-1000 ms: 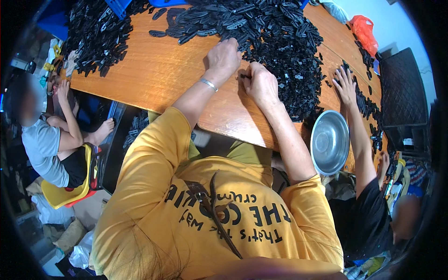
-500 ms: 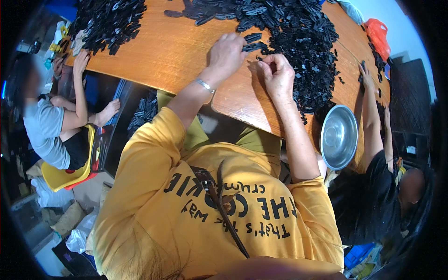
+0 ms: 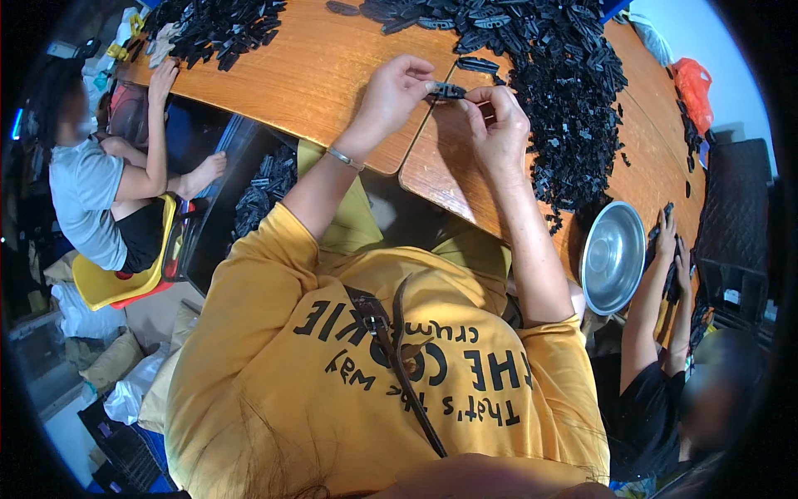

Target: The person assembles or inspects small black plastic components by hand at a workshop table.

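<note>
Your left hand [image 3: 401, 87] pinches one end of a black part [image 3: 447, 91] between thumb and fingers. Your right hand [image 3: 499, 129] has its fingertips closed on the other end, so the part spans the gap between your hands, over the table [image 3: 332, 91] near its front edge; whether your right fingers also grip a smaller piece is hidden.

Nearest you, your yellow shirt [image 3: 332, 399] carries large and small dark lettering, upside down in view, partly crossed by a brown strap [image 3: 391, 337]. Under the table, to your left, more black parts [image 3: 264, 191] lie heaped. A metal bowl [image 3: 613, 258] stands just right of your right forearm, limiting the room on that side; its support is hard to make out.

Just beyond your fingertips lies a loose part [image 3: 478, 64]. Past your right hand spreads a heap of small pieces [image 3: 573, 141], which runs into a pile of longer parts [image 3: 490, 25] farther away. Another pile [image 3: 220, 29] sits well to your left.

A person in grey [image 3: 87, 191] sits at your left on a yellow chair [image 3: 108, 291]; a person in black [image 3: 648, 399] reaches forward at your right. Farther off are a red bag [image 3: 693, 93] and a dark panel [image 3: 731, 208], with a pale label-like patch below it, too small to read.
</note>
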Action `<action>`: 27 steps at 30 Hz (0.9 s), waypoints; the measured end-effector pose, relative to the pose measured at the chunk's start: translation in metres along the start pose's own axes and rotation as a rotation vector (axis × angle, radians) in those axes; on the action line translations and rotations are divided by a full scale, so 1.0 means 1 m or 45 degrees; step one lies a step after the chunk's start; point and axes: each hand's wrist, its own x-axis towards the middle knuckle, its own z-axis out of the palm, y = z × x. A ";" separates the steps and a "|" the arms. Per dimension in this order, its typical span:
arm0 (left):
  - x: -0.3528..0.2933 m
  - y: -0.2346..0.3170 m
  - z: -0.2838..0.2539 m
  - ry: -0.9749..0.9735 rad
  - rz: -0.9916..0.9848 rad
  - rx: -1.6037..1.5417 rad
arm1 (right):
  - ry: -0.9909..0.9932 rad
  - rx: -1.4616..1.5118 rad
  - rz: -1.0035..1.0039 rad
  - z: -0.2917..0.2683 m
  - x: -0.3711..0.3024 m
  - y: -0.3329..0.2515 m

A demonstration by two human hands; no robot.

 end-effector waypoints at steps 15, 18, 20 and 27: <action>-0.043 0.070 0.026 -0.178 -0.174 -0.795 | 0.167 0.105 -0.207 -0.020 -0.009 -0.018; -0.048 0.071 0.031 -0.174 -0.206 -0.767 | 0.129 0.113 -0.210 -0.021 -0.010 -0.024; -0.048 0.066 0.030 -0.159 -0.223 -0.736 | 0.138 0.177 -0.169 -0.020 -0.011 -0.023; -0.042 0.071 0.018 -0.132 -0.115 -0.524 | 0.128 0.301 0.009 -0.030 -0.007 -0.018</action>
